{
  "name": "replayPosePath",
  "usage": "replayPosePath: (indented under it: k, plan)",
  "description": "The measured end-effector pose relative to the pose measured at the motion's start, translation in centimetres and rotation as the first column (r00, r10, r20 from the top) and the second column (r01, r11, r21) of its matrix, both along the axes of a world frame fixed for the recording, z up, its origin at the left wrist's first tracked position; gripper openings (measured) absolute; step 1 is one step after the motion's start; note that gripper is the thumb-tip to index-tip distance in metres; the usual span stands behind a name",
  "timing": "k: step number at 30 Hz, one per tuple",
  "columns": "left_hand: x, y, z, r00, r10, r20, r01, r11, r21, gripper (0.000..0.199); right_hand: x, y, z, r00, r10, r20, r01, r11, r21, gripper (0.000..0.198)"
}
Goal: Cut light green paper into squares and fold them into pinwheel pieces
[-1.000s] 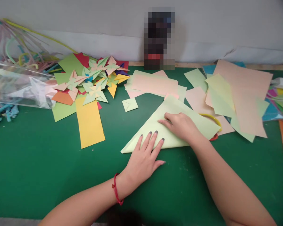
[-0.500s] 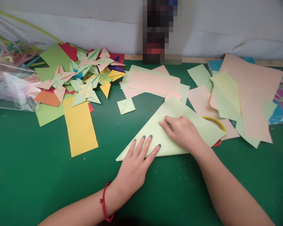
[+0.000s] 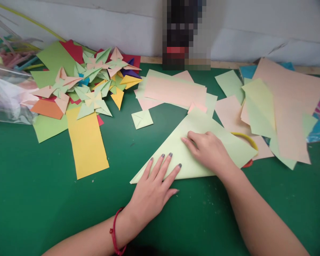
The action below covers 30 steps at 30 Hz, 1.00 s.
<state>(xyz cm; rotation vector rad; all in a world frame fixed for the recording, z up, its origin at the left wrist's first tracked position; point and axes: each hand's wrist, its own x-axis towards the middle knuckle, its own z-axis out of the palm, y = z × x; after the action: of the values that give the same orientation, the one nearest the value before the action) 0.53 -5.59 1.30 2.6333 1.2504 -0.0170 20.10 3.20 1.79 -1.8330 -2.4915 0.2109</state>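
Observation:
A large sheet of pale green paper (image 3: 173, 144), folded into a triangle-like shape with a crease along its near edge, lies on the green table. My left hand (image 3: 152, 190) rests flat on its left part, fingers spread and thumb on the table just off the near edge. On the middle of the sheet is my right hand (image 3: 208, 149), its fingers curled in and the knuckles and thumb against the paper; nothing shows in it. Beyond the left hand lies a small folded pale green square (image 3: 142, 119). Partly under the sheet's right corner are a yellow loop (image 3: 246, 138) and something red (image 3: 248, 163).
At the back left, several folded paper flowers (image 3: 93, 101) lie over coloured sheets, beside a yellow paper strip (image 3: 88, 145). A clear plastic bag (image 3: 10, 92) sits at the far left. Pink sheets (image 3: 176, 90) lie at the back, and a loose paper pile (image 3: 288, 106) at the right.
My left thumb has come out to the side and now shows beside the near edge. The right hand and the paper look nearly the same; the view has shifted slightly.

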Motion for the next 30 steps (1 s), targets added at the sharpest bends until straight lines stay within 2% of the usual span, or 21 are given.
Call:
replayPosePath:
  k: [23, 30]
  plan:
    - [0.05, -0.21, 0.23, 0.999, 0.034, -0.025, -0.034, 0.999, 0.0, 0.06, 0.02, -0.13, -0.13, 0.999, -0.01, 0.043, 0.009, 1.0, 0.028, 0.032]
    - [-0.02, -0.3, 0.09, 0.999, 0.046, 0.012, -0.046, 0.999, 0.016, 0.064, 0.01, -0.05, -0.09, 0.999, -0.01, 0.049, 0.009, 1.0, 0.017, 0.032]
